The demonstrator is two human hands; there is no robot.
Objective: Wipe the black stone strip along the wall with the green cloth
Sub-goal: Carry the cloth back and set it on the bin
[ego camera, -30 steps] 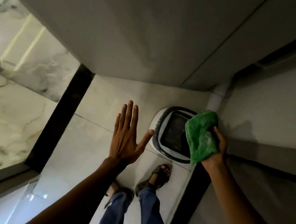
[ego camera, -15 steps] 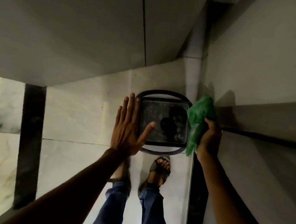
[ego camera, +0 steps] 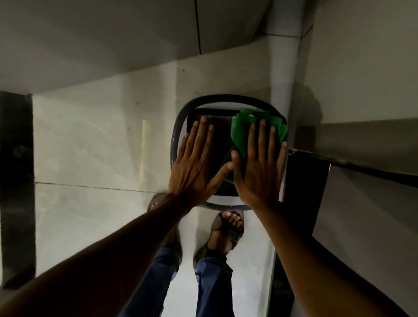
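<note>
Your right hand [ego camera: 257, 171] lies flat, fingers [ego camera: 260, 136] straight and slightly spread over the green cloth [ego camera: 242, 133]. Your left hand [ego camera: 195, 167] is flat beside it, fingers spread, holding nothing. The black stone strip [ego camera: 304, 190] runs just right of your right fingers, untouched by the cloth.

I see a soft, crumpled green cloth [ego camera: 242, 133]. Beside it, the black stone strip [ego camera: 303, 189] looks polished. The marble floor [ego camera: 95, 145] below shines glossy.
</note>
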